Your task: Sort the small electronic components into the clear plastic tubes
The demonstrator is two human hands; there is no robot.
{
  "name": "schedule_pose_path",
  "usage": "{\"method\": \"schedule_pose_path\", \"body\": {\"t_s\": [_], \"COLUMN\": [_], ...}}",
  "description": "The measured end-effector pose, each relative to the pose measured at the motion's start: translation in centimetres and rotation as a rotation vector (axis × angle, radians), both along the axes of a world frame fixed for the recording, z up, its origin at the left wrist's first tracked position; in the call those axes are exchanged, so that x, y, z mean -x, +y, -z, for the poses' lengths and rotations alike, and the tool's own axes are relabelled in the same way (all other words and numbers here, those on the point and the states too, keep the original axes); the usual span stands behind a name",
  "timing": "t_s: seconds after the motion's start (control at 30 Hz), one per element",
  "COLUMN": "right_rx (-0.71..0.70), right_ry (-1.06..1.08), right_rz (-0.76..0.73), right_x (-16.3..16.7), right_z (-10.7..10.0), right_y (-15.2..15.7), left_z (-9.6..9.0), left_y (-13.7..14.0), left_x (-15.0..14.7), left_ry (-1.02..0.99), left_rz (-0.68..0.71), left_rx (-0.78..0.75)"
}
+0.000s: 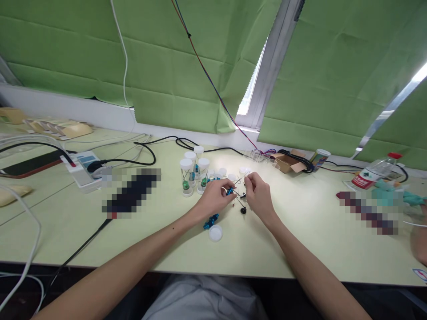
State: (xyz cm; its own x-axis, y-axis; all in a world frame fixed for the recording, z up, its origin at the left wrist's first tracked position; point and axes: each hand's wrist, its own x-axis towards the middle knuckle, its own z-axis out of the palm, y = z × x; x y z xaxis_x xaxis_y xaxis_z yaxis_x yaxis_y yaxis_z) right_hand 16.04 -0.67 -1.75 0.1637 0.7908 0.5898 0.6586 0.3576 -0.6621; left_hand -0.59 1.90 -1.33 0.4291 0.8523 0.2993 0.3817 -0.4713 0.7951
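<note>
My left hand [217, 195] is closed, thumb and fingers pinching a small blue metallic part [229, 191] with thin dark wires at it. Just to its right, my right hand [258, 194] is closed in a pinch by the thin wires; what lies between its fingertips is too small to make out. Below the hands lies a small black disc-shaped piece [243, 210] on a thin stem. Nearer to me are another blue metallic part [211, 221] and a round white cap [215, 233]. Several clear tubes [186, 178] with white lids and green or blue pieces inside stand to the left.
A white power strip [82, 171] with cables and a pixelated dark object [133, 193] lie left. At the back right are a cardboard box [288, 163], a can [319, 160] and a red-capped bottle [370, 173]. Part of another person's arm [419, 240] shows at the right edge.
</note>
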Motion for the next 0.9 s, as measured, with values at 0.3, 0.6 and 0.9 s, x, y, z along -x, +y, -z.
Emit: {"method": "schedule_pose_path", "body": {"t_s": [0.3, 0.6, 0.9], "right_rx": [0.03, 0.036, 0.028], "right_ry": [-0.023, -0.042, -0.05], "right_rz": [0.006, 0.005, -0.02], "right_x": [-0.17, -0.25, -0.19], "right_z": [0.22, 0.33, 0.28], "right_y": [0.12, 0.29, 0.19], "left_z": [-0.12, -0.01, -0.15], "left_y": [-0.09, 0.03, -0.09], "left_x": [0.03, 0.06, 0.09], "left_ry": [-0.02, 0.003, 0.001], "left_rz": [-0.005, -0.01, -0.005], "left_rx": [0.015, -0.017, -0.028]}}
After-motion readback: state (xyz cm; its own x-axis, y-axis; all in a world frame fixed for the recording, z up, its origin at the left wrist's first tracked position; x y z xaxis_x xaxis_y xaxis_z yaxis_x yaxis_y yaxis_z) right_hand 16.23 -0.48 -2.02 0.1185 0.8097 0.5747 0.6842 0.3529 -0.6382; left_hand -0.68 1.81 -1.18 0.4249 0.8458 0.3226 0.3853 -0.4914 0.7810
